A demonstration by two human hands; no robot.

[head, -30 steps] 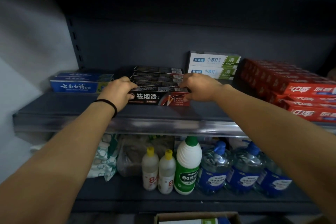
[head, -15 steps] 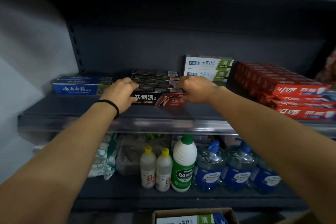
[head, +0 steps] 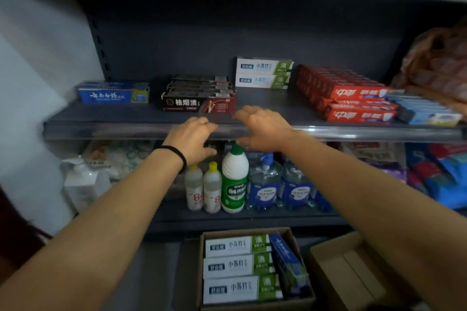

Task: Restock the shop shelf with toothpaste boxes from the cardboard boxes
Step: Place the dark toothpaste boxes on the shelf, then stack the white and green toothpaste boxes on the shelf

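Note:
A row of black toothpaste boxes (head: 199,102) stands on the dark shelf (head: 126,118), between blue boxes (head: 113,95) on the left and two stacked white-green boxes (head: 262,73) behind on the right. Red boxes (head: 353,98) fill the shelf's right side. My left hand (head: 193,140) and my right hand (head: 262,127) hover in front of the shelf's front edge, fingers loosely curled, holding nothing. Below, an open cardboard box (head: 285,233) holds three white-green toothpaste boxes (head: 240,266) and a blue one (head: 288,260).
The lower shelf carries cleaner bottles (head: 233,179), water jugs (head: 264,184) and packets (head: 442,179). A second cardboard box (head: 351,272) sits at the lower right. Light blue boxes (head: 424,111) lie right of the red ones. A white wall (head: 38,70) is on the left.
Both hands have let go of the black toothpaste boxes and drawn back toward me, off the shelf. The view has tilted down, showing the cardboard boxes.

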